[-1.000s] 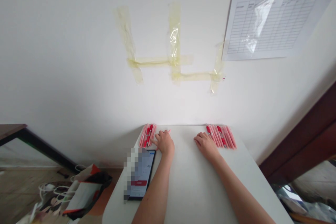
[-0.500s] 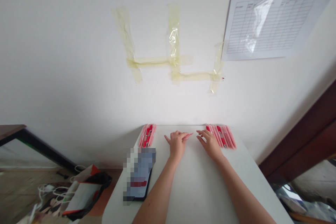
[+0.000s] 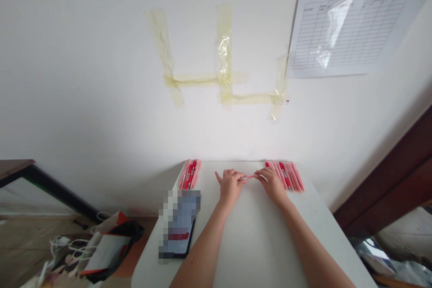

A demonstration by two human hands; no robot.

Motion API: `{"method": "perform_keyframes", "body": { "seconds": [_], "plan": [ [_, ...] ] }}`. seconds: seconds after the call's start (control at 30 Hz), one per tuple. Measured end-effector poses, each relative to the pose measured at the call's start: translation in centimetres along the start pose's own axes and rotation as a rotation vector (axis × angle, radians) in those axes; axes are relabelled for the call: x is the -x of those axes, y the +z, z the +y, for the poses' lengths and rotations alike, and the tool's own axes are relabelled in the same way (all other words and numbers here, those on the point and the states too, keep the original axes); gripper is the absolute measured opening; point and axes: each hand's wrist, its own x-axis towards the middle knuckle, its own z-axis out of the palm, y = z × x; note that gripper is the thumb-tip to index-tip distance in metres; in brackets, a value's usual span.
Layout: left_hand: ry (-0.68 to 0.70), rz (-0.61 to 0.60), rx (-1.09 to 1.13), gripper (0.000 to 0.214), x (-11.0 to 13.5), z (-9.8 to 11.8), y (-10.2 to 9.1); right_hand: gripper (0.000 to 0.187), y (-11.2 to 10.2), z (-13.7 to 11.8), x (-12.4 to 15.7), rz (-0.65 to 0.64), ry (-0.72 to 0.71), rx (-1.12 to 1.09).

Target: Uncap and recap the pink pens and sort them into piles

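A slim pink pen (image 3: pixel 250 176) lies crosswise between my two hands, just above the white table (image 3: pixel 256 238). My left hand (image 3: pixel 231 185) pinches one end of it, with the thumb sticking out to the left. At the other end, the fingertips of my right hand (image 3: pixel 271 183) close on the pen. Right beside my right hand is a row of several pink and red pens (image 3: pixel 293 176). A smaller group of pink and red pens (image 3: pixel 190 174) lies at the table's back left corner.
A phone (image 3: pixel 182 225), partly blurred out, lies along the table's left edge. Behind the table rises a white wall with yellowed tape (image 3: pixel 224 49) and a printed sheet (image 3: pixel 347 31). Bags and cables (image 3: pixel 108 247) are on the floor at left; dark wooden furniture (image 3: pixel 388 180) stands at right.
My right hand has closed its fingers on the free end of the pen, where it was apart before. My left hand has shifted slightly to the right.
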Motion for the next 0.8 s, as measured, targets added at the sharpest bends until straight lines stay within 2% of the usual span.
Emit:
{"method": "perform_keyframes", "body": {
  "seconds": [0.2, 0.33, 0.43, 0.53, 0.8],
  "plan": [
    [-0.034, 0.065, 0.002, 0.014, -0.3, -0.9, -0.4, 0.031, -0.5, 2.3, -0.1, 0.111, 0.030, 0.073],
    [-0.006, 0.108, 0.008, 0.013, -0.4, -1.2, -0.2, 0.031, -0.5, 3.1, 0.1, 0.067, 0.061, 0.046],
    [0.016, 0.122, 0.004, 0.012, -0.3, -1.1, -0.1, 0.037, -0.5, 2.8, 0.2, 0.012, 0.076, 0.062],
    [0.037, 0.141, -0.005, 0.012, -0.3, -1.1, -0.1, 0.034, -0.6, 2.4, 0.2, -0.021, 0.062, 0.108],
    [-0.004, 0.208, -0.045, 0.014, -0.5, -1.5, -0.1, 0.036, -0.7, 2.6, 0.0, 0.033, 0.058, 0.123]
  ]
}}
